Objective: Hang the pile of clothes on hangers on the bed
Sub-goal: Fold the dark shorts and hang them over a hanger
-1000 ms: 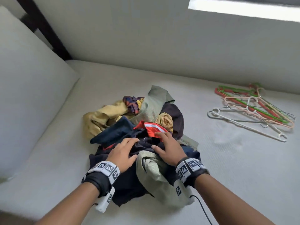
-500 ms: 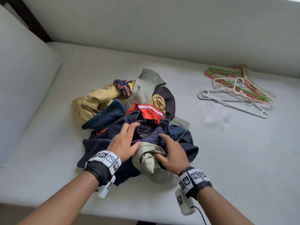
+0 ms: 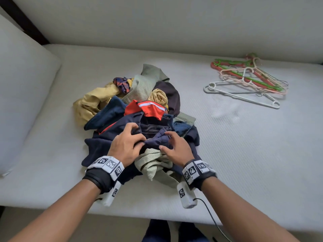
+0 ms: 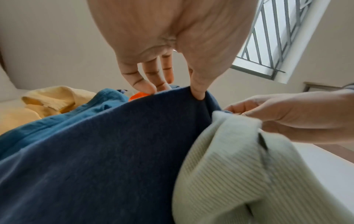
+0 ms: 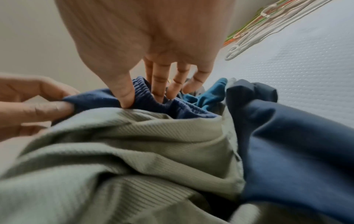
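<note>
The pile of clothes (image 3: pixel 136 117) sits heaped in the middle of the bed (image 3: pixel 244 154), toward its near edge, and the person leans over it with both hands at the front of the heap. The left hand (image 3: pixel 126 146) has its fingers curled, thumb and fingertips pinching a fold of the navy garment (image 4: pixel 107 151); the right hand (image 3: pixel 174 149) does the same just beside it, thumb pressing the ribbed navy waistband (image 5: pixel 143 97) against its fingers. Held at two points close together like this, the garment looks ready to be lifted free and shaken out, which I take to be the step in hand: picking one piece out before any hanger is reached for. A pale green ribbed top (image 3: pixel 152 161) lies bunched under both wrists and may drag along if the navy piece is pulled up. The hangers (image 3: pixel 248 82) lie in a loose tangle well apart, off to the right near the wall, none yet touched. Between heap and hangers the mattress offers open room to spread a garment flat. The near edge of the bed is close behind the wrists, and a big cushion (image 3: pixel 26 102) closes the left side.
</note>
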`<state>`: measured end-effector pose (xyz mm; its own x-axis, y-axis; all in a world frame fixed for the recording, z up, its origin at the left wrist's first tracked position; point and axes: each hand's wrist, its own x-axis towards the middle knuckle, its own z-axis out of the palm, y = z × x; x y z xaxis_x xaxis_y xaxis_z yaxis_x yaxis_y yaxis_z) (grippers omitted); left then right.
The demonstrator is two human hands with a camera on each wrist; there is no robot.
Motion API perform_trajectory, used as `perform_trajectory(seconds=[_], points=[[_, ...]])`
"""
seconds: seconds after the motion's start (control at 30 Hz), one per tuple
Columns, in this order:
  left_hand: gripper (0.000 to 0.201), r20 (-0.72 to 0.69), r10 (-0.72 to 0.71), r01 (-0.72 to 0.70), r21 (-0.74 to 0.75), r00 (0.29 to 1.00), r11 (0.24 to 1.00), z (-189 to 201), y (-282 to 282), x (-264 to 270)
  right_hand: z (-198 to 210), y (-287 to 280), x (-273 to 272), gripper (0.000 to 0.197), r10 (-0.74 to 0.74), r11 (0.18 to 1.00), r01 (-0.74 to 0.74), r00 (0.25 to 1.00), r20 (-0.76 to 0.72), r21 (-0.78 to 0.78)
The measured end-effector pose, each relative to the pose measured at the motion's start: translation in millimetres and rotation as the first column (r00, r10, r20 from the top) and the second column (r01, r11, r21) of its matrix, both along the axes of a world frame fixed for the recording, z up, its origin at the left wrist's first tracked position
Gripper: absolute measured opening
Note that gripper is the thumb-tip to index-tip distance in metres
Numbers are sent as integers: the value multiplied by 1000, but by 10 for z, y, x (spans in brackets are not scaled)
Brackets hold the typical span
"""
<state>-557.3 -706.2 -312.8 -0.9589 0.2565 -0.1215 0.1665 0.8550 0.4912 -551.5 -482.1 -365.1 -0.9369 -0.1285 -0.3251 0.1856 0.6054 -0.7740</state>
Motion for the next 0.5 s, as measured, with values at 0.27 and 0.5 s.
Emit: perform_trajectory(seconds=[0.27,0.5], points=[[48,61,140,-151,247,988,957,765,-188,20,1082,-485,-423,14,258,958,-277,944,-206,-68],[60,3,243,-241,146,970,960,1978,-183,-207,2370,-804,-725,21,276,917,-374,846,-456,-139]])
